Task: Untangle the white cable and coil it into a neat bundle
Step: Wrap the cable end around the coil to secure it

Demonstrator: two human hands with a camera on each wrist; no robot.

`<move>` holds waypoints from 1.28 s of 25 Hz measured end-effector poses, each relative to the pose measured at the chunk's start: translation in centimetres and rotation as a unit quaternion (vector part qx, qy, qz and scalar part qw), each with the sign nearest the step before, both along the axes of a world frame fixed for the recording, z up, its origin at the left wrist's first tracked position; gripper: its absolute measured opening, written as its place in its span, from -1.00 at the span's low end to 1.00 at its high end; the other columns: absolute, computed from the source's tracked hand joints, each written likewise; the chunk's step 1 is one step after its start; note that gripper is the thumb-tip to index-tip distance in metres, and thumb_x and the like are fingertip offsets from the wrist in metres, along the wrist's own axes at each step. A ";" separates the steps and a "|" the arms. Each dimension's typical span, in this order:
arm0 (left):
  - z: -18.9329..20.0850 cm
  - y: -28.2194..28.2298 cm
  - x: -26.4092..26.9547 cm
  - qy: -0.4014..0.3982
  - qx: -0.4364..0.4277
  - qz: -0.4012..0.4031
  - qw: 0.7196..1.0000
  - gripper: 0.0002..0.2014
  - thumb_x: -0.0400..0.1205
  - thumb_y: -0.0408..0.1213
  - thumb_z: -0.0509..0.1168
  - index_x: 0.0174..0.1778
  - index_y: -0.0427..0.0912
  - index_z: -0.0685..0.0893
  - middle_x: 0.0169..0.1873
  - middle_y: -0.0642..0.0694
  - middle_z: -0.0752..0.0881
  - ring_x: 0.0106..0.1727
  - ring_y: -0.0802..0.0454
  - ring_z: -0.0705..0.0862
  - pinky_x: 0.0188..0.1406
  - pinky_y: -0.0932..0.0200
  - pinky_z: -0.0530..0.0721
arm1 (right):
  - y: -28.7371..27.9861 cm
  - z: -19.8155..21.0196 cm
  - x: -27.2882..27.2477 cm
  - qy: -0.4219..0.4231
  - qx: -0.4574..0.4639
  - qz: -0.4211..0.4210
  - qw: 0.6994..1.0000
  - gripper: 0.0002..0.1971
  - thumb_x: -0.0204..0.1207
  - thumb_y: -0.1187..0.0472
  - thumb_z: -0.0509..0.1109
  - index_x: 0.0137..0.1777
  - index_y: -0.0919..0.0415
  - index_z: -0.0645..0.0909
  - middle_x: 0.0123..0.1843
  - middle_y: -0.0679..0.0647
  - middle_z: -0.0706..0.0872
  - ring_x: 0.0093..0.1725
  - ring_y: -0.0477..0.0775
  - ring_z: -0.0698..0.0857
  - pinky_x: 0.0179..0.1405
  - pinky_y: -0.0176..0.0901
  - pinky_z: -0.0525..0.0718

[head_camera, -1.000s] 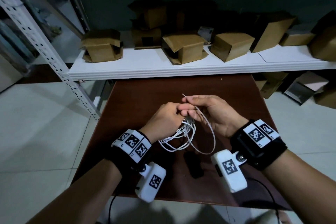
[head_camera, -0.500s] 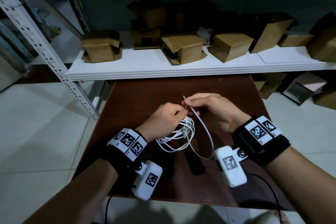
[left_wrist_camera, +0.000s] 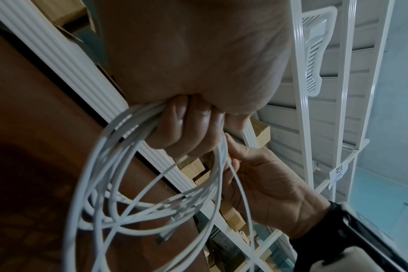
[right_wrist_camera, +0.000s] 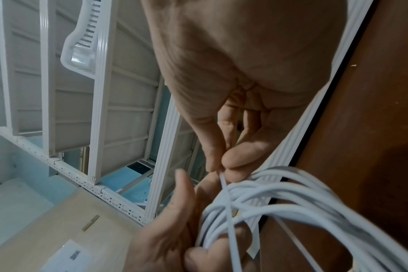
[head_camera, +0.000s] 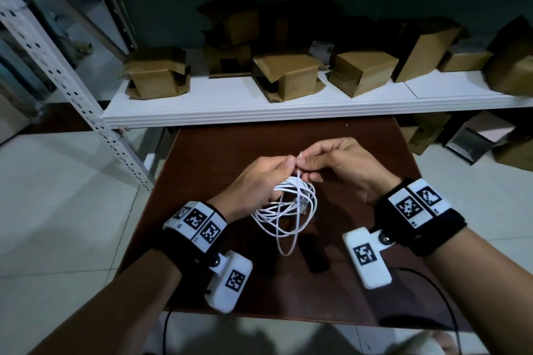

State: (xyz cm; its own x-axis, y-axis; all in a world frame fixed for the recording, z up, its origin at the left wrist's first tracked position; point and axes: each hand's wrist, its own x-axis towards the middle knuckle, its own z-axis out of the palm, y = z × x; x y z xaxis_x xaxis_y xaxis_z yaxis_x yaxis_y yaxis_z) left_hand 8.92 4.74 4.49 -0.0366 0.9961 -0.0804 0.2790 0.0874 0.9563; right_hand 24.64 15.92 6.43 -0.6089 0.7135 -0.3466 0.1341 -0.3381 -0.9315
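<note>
- Head view: both hands were raised above the brown desk (head_camera: 202, 158), knuckles close together. The left hand (head_camera: 253, 181) was curled round the gathered loops of the white cable (head_camera: 291, 210), which hung below it in a loose bunch clear of the desk. The right hand (head_camera: 343, 167) pinched a single strand near the left fingertips. Cardboard boxes (head_camera: 288, 75) sat on the white shelf (head_camera: 259, 106) behind the desk.
- Left wrist view: the left hand's fingers (left_wrist_camera: 186, 125) were closed tight on several loops of the cable (left_wrist_camera: 119, 193), which fanned out and crossed one another below the fist. The right hand (left_wrist_camera: 268, 187) touched a strand just beside those fingers.
- Right wrist view: the right hand's thumb and forefinger (right_wrist_camera: 233, 160) nipped one thin strand, which ran down into the bunched loops of the cable (right_wrist_camera: 291, 198) held by the left hand (right_wrist_camera: 175, 230).
</note>
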 end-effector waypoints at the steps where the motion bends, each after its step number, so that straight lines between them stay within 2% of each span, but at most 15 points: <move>1: -0.1 0.1 -0.1 0.018 0.016 -0.004 1.000 -0.69 0.90 -0.16 0.13 0.08 -0.22 0.73 -0.64 0.21 0.50 -0.64 0.31 0.43 -0.61 0.46 0.34 | 0.0 -0.1 0.0 0.007 0.011 -0.001 1.000 -0.87 0.45 0.52 0.57 -0.02 0.52 0.78 -0.21 0.36 0.78 -0.37 0.06 0.77 -0.39 -0.35 0.76; 4: -1.3 0.6 -0.5 0.086 0.038 0.010 0.996 -0.68 0.84 -0.14 0.27 -0.18 -0.13 0.77 -0.61 0.22 0.46 -0.54 0.28 0.39 -0.46 0.30 0.32 | 0.0 -0.4 -0.1 0.015 0.054 0.009 0.998 -0.80 0.50 0.52 0.54 0.08 0.64 0.74 -0.20 0.32 0.80 -0.34 0.01 0.78 -0.31 -0.34 0.76; 7: -1.8 0.7 -0.5 0.107 0.037 0.025 0.993 -0.55 0.81 -0.07 0.30 -0.43 -0.08 0.59 -0.54 0.14 0.40 -0.43 0.17 0.36 -0.36 0.11 0.32 | -0.1 -0.5 -0.2 0.011 0.101 0.012 0.995 -0.81 0.46 0.55 0.56 0.06 0.63 0.76 -0.23 0.26 0.84 -0.34 -0.09 0.76 -0.30 -0.37 0.67; 10: -1.4 0.4 -0.3 0.102 0.025 0.028 0.994 -0.49 0.82 -0.13 0.30 -0.53 0.01 0.57 -0.61 0.20 0.40 -0.52 0.25 0.35 -0.43 0.25 0.31 | -0.3 -0.6 -0.3 0.019 0.094 0.001 0.995 -0.82 0.46 0.58 0.55 0.04 0.66 0.75 -0.34 0.18 0.81 -0.46 -0.14 0.67 -0.40 -0.39 0.61; 13: -1.1 0.3 -0.1 0.093 0.011 0.026 0.995 -0.46 0.82 -0.15 0.29 -0.53 -0.16 0.48 -0.60 0.11 0.37 -0.53 0.21 0.29 -0.41 0.12 0.26 | -0.3 -0.7 -0.5 0.011 0.095 -0.004 0.995 -0.84 0.46 0.58 0.54 0.02 0.66 0.75 -0.38 0.15 0.80 -0.48 -0.14 0.65 -0.43 -0.39 0.59; 16: -0.8 0.2 -0.1 0.079 0.012 0.043 0.996 -0.42 0.81 -0.18 0.31 -0.62 -0.07 0.51 -0.64 0.18 0.36 -0.54 0.23 0.28 -0.44 0.19 0.26 | -0.5 -0.8 -0.7 0.017 0.094 -0.013 0.995 -0.83 0.47 0.57 0.53 0.03 0.67 0.74 -0.36 0.17 0.79 -0.47 -0.15 0.66 -0.40 -0.38 0.60; 20: -0.2 -0.2 -0.1 0.020 0.016 0.069 0.997 -0.51 0.79 -0.31 0.36 -0.54 -0.11 0.63 -0.72 0.24 0.38 -0.68 0.31 0.31 -0.61 0.47 0.27 | -0.6 -0.7 -0.6 0.020 0.099 -0.024 0.995 -0.79 0.45 0.52 0.57 0.04 0.64 0.76 -0.23 0.28 0.80 -0.39 -0.12 0.72 -0.32 -0.38 0.65; 22: 0.2 -0.4 0.0 -0.003 0.014 0.072 0.997 -0.63 0.78 -0.38 0.35 -0.38 -0.06 0.73 -0.73 0.31 0.45 -0.71 0.37 0.37 -0.65 0.57 0.29 | -0.4 -0.6 -0.5 0.015 0.104 -0.021 0.994 -0.79 0.44 0.52 0.58 0.05 0.62 0.76 -0.18 0.27 0.84 -0.30 -0.10 0.79 -0.24 -0.38 0.69; 24: 0.3 -0.4 0.2 -0.019 0.013 0.073 0.997 -0.73 0.79 -0.37 0.34 -0.23 -0.21 0.80 -0.57 0.40 0.63 -0.71 0.41 0.42 -0.64 0.59 0.32 | -0.4 -0.5 -0.5 0.015 0.097 -0.014 0.995 -0.77 0.44 0.51 0.58 0.07 0.62 0.76 -0.16 0.28 0.85 -0.26 -0.08 0.80 -0.21 -0.37 0.70; 25: 0.3 -0.4 0.2 -0.035 0.007 0.077 0.996 -0.78 0.79 -0.34 0.34 -0.11 -0.29 0.83 -0.38 0.36 0.66 -0.71 0.38 0.41 -0.66 0.57 0.31 | -0.4 -0.5 -0.4 0.015 0.092 -0.009 0.996 -0.76 0.45 0.50 0.59 0.07 0.63 0.76 -0.15 0.30 0.84 -0.25 -0.05 0.80 -0.21 -0.36 0.71; 26: 0.2 -0.4 0.1 -0.050 -0.001 0.082 0.995 -0.83 0.79 -0.31 0.36 -0.03 -0.19 0.86 -0.41 0.31 0.67 -0.72 0.32 0.36 -0.68 0.52 0.27 | -0.4 -0.5 -0.4 0.016 0.089 -0.005 0.996 -0.76 0.45 0.49 0.59 0.07 0.63 0.75 -0.14 0.32 0.83 -0.25 -0.02 0.80 -0.21 -0.34 0.72; 27: 0.0 -0.4 0.0 -0.062 -0.013 0.089 0.994 -0.80 0.78 -0.27 0.38 -0.07 -0.09 0.90 -0.59 0.23 0.56 -0.69 0.28 0.28 -0.70 0.42 0.21 | -0.4 -0.6 -0.5 0.017 0.088 -0.002 0.996 -0.76 0.45 0.48 0.59 0.07 0.63 0.75 -0.15 0.34 0.82 -0.26 0.00 0.79 -0.21 -0.31 0.73; 28: -0.2 -0.2 -0.2 -0.071 -0.028 0.097 0.992 -0.78 0.76 -0.25 0.39 -0.14 -0.07 0.92 -0.63 0.06 0.33 -0.67 0.20 0.20 -0.70 0.35 0.14 | -0.5 -0.6 -0.5 0.020 0.090 -0.002 0.996 -0.77 0.45 0.48 0.58 0.05 0.64 0.75 -0.17 0.36 0.81 -0.27 0.02 0.78 -0.20 -0.29 0.73; 29: -0.2 -0.1 -0.2 -0.080 -0.041 0.104 0.991 -0.77 0.75 -0.25 0.40 -0.18 -0.09 0.92 -0.58 -0.01 0.22 -0.65 0.17 0.16 -0.67 0.35 0.09 | -0.6 -0.7 -0.6 0.021 0.092 -0.006 0.996 -0.78 0.45 0.48 0.58 0.03 0.64 0.75 -0.18 0.36 0.80 -0.27 0.03 0.77 -0.19 -0.27 0.73; 32: 0.1 0.0 -0.1 -0.099 -0.059 0.107 0.988 -0.74 0.73 -0.27 0.39 -0.25 -0.09 0.90 -0.60 -0.01 0.24 -0.64 0.16 0.14 -0.65 0.35 0.06 | -0.9 -0.9 -0.8 0.029 0.097 -0.022 0.995 -0.78 0.47 0.48 0.57 0.03 0.66 0.72 -0.19 0.36 0.77 -0.30 0.02 0.75 -0.22 -0.28 0.73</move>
